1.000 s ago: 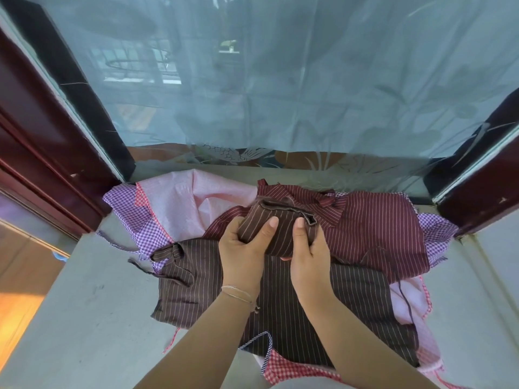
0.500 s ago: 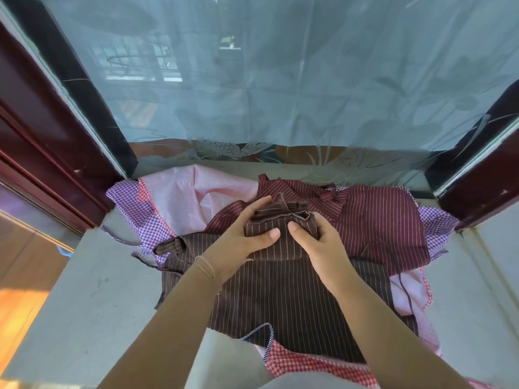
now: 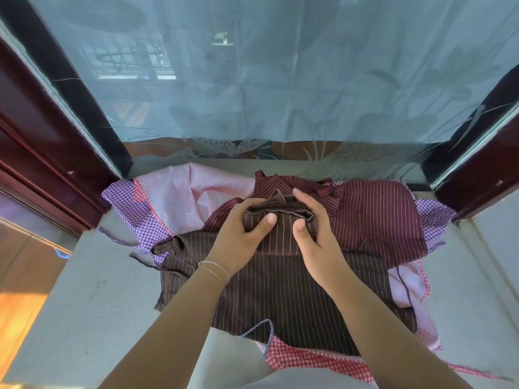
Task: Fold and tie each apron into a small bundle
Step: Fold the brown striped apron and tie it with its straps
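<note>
dark red wooden frame (image 3: 36, 153) on the left, pale grey stone ledge (image 3: 84, 304), pink and purple checked aprons (image 3: 168, 197), left hand (image 3: 238, 234) and right hand (image 3: 314, 234) both curled round a folded brown pinstriped apron bundle (image 3: 280, 217) mid-pile, maroon striped apron (image 3: 379, 214), frosted glass (image 3: 280, 80) behind

Left hand (image 3: 238, 230) and right hand (image 3: 314, 231) grip the folded brown apron (image 3: 280, 223) — thumbs on top.

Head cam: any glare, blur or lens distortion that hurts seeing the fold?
Head view: sharp and evenly lit on both hands, left hand and right hand, gripping the brown striped apron; bright orange sun patch only at the far left edge; wide-angle bending of the window frame at the sides.
</note>
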Tool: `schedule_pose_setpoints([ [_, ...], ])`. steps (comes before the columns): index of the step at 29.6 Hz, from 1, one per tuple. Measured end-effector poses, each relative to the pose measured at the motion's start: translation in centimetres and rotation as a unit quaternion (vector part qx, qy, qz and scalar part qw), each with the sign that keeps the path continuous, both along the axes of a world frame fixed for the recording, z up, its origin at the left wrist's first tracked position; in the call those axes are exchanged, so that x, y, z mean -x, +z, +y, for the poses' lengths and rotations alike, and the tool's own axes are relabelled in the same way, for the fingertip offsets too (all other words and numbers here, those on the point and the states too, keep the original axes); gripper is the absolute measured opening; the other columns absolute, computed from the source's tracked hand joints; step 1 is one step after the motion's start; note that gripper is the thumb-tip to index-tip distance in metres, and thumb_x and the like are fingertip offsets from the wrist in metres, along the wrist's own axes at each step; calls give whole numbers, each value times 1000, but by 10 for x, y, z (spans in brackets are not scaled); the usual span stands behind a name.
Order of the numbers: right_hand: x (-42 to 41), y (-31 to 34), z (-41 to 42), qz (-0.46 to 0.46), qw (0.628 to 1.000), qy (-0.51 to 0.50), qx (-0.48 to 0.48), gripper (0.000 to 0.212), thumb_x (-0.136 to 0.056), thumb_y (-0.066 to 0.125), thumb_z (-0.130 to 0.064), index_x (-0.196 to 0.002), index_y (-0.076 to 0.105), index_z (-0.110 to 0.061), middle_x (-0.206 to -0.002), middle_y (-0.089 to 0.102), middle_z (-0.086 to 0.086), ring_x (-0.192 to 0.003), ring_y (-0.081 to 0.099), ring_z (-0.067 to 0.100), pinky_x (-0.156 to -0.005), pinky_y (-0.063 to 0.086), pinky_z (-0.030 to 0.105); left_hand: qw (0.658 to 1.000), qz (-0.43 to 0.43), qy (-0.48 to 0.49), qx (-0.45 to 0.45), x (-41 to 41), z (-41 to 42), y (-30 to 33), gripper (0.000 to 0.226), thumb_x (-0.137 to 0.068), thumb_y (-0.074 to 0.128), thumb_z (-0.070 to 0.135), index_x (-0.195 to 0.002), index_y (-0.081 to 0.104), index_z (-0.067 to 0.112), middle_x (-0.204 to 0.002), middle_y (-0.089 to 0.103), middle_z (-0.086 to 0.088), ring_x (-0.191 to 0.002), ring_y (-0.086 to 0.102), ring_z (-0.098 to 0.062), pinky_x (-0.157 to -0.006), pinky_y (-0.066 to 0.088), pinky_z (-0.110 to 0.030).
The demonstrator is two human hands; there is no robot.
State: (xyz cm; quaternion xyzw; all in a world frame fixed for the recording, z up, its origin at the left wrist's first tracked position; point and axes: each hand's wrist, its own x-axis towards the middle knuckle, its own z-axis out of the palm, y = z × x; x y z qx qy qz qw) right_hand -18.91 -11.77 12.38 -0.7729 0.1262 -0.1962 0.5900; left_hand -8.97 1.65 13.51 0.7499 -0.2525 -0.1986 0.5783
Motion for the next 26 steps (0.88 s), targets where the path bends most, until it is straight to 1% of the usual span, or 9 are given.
schedule_pose_setpoints([
  [2, 0, -3, 1, -18, 999, -40, 22, 44, -84, 40, -74, -120, 47, -50, -126, 52, -2, -118, 52, 11, -101, 44, 36, 999, -28, 20, -19, 2, -2, 2, 42, -72, 57, 66, -100, 56, 34, -102, 64, 3, -96, 61, -11, -87, 52, -36],
  [5, 0, -6, 2, -59, 994, -89, 38, 40, -88, 41, -68, -112, 47, -37, -112, 54, -6, -104, 53, 0, -92, 42, 18, 999, 29, -9, -14, 1, -2, 10, 33, -77, 69, 53, -99, 53, 35, -98, 64, 4, -91, 63, -15, -84, 54, -33],
  [8, 1, -9, -2, -99, 986, -86, 104, 34, -96, 42, -49, -117, 48, -23, -114, 50, -8, -109, 50, 0, -96, 37, 14, 980, 188, -64, 0, -9, 5, 12, 74, -67, 80, 34, -131, 43, 32, -118, 60, 6, -105, 63, -12, -94, 52, -34],
  [9, 3, -8, -4, -94, 987, -68, 109, 36, -96, 42, -49, -118, 49, -22, -114, 51, -7, -110, 50, 1, -97, 36, 14, 980, 186, -75, -16, -12, 7, 12, 81, -65, 84, 32, -134, 43, 28, -120, 61, 5, -107, 63, -12, -96, 51, -37],
  [14, -2, 5, -16, 26, 989, -31, 140, 49, -85, 47, -68, -116, 48, -30, -116, 45, -7, -115, 46, 9, -98, 37, 21, 986, -86, -63, -125, -12, 8, 18, 46, -71, 82, 30, -110, 57, 29, -101, 66, 14, -97, 62, -3, -93, 50, -32],
  [17, -11, 22, -22, 116, 980, 20, 163, 25, -86, 58, -51, -98, 57, -29, -107, 50, -10, -102, 48, -3, -87, 35, 13, 978, -157, -60, -120, -4, 6, 25, 42, -74, 80, 27, -104, 53, 41, -94, 63, 23, -93, 59, 4, -88, 49, -23],
  [19, -14, 33, -26, 100, 982, 9, 163, 12, -90, 61, -36, -87, 63, -25, -98, 57, -9, -91, 53, -4, -78, 38, 10, 973, -192, -46, -116, -1, 6, 26, 42, -75, 79, 26, -106, 54, 40, -93, 63, 23, -91, 59, 4, -86, 49, -20],
  [22, -14, 42, -28, 43, 999, -10, -22, 13, -93, 58, -19, -95, 68, -11, -95, 70, 3, -89, 66, 11, -82, 52, 24, 973, -206, -12, -102, 0, 8, 27, 45, -76, 79, 27, -98, 46, 50, -86, 58, 29, -86, 57, 11, -80, 45, -8],
  [26, -14, 53, -29, -30, 959, -11, -282, 12, -90, 55, -16, -95, 65, -9, -86, 70, 1, -88, 66, 14, -90, 51, 31, 974, -197, 5, -112, -2, 9, 24, 46, -77, 78, 26, -101, 44, 47, -88, 57, 30, -89, 57, 5, -82, 45, -11],
])
